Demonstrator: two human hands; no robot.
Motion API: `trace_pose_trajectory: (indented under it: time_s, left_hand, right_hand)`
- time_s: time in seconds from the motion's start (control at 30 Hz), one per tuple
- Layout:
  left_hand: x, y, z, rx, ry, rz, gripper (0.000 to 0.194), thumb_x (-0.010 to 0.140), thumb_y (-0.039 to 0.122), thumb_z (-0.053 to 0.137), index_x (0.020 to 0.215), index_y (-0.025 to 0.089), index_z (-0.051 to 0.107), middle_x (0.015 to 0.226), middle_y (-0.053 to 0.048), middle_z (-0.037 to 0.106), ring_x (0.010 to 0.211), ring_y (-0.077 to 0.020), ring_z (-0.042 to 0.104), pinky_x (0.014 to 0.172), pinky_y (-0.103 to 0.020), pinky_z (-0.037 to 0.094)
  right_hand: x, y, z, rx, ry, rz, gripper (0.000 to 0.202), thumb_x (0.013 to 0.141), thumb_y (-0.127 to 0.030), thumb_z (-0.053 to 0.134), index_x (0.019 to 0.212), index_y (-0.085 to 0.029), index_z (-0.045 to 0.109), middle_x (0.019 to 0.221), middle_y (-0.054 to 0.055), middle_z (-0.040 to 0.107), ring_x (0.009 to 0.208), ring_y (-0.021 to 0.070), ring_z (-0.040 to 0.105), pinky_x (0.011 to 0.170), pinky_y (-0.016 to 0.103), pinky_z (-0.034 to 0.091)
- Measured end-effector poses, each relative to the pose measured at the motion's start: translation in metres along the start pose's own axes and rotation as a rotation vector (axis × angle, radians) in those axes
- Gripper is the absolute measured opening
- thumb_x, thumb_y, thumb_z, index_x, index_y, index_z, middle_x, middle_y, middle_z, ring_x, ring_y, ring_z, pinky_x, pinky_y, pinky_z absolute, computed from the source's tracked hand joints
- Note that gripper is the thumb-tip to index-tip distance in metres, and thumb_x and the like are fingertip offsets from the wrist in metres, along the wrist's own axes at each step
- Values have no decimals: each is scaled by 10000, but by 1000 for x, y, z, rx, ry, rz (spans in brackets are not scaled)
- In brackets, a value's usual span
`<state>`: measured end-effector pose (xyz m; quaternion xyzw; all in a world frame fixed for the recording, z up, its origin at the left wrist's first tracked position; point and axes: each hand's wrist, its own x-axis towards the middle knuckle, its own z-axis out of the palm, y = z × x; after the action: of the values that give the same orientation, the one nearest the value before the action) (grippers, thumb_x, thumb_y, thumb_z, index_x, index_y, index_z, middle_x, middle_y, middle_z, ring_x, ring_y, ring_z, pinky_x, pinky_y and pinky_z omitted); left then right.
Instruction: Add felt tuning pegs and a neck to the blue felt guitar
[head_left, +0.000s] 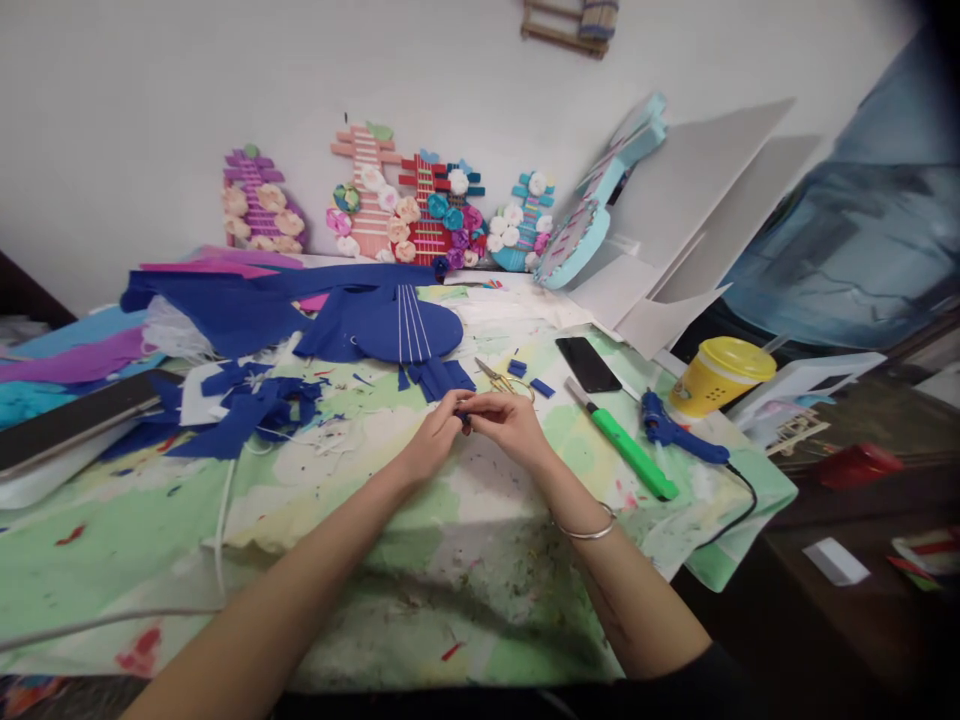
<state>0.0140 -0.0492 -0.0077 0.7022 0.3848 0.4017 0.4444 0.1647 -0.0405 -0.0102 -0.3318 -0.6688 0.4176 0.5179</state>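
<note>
Scraps (251, 425) of blue litter the tablecloth (315, 510); next, left hand (436, 437) and right hand (511, 425) meet, fingertips pinched together on a small dark-blue piece (466, 423); just beyond lie scissors (501, 377), then a green cutter (631, 452) and glue gun (684, 436).

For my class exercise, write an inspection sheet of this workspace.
Surface: stained green-and-white patterned tablecloth.
Work pieces: small navy piece; flat, white-stringed navy oval beyond it.
Clutter: crumpled navy scraps, left; flat black phone and blue glue gun, right.
Hands: left hand and right hand meet, pinching the small navy piece.
Cables: thin black cord at the glue gun; thin white cable, left.
Surroundings: white wall; flower-decorated guitar shapes before it.
</note>
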Motion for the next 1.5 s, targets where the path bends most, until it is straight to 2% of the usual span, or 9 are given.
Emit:
trace_pose_trajectory:
  time_s: [0.17,0.37,0.53,0.67,0.8,0.9,1.07,1.3,1.5]
  left_hand:
    - [-2,-1,-3,194,-18,-21,443,804,201,311,1227,134,423,1013,-77,582,938,-213,529,889,-363,391]
    - [-2,-2,-3,307,-48,21,455,813,221,315,1251,133,402,1172,-131,550,1073,-256,507,947,-411,371]
    - [-2,0,-5,300,-92,0,492,786,191,318,1270,124,373,1060,-117,600,1021,-257,531,938,-418,369]
    - [-1,-3,-7,315,-101,14,536,733,175,360,1266,129,380,959,-84,610,979,-255,532,931,-422,368]
    - [-1,-5,-6,292,-105,44,589,688,150,397,1276,126,365,985,-86,614,964,-253,541,921,-432,379]
    - [0,-5,-5,261,-94,37,601,679,142,418,1277,135,367,1089,-103,599,1008,-250,540,938,-424,380]
    - [2,-5,-5,226,-65,50,503,717,163,413,1219,137,444,1164,-119,581,1090,-251,525,982,-399,362]
    - [-1,3,-6,219,-37,34,415,799,209,381,1196,152,488,1184,-122,595,1118,-262,525,998,-422,354]
    - [-1,-1,-6,258,-25,70,404,824,200,346,1205,155,473,1187,-116,592,1115,-242,534,987,-395,371]
  right_hand:
    - [-3,1,-7,-188,-28,-41,169,754,-187,623,857,-214,755,732,25,751,680,179,705,692,309,573]
    - [-5,-2,-11,-337,-66,-60,174,757,-160,613,848,-205,755,756,38,757,666,182,700,641,305,559]
    - [-6,-3,-13,-487,-125,-200,188,773,-146,577,842,-208,740,777,36,755,649,159,676,640,288,534]
    - [-7,-4,-12,-644,-179,-331,190,765,-119,535,752,-202,705,682,12,710,595,126,619,598,242,485]
    - [-7,-3,-10,-738,-115,-435,167,777,-135,523,754,-196,677,668,24,683,585,125,593,586,235,468]
    - [-6,-1,-10,-750,-39,-469,161,787,-136,523,775,-184,677,678,46,692,585,131,601,597,243,478]
    - [-6,-1,-10,-737,20,-480,162,784,-134,527,792,-170,685,679,61,699,578,134,611,599,248,489]
    - [-7,-4,-9,-680,3,-412,149,775,-145,536,762,-198,675,669,26,692,575,121,609,596,243,496]
    - [-7,-7,-8,-633,6,-372,158,785,-160,530,761,-205,679,691,26,703,597,126,627,612,251,506]
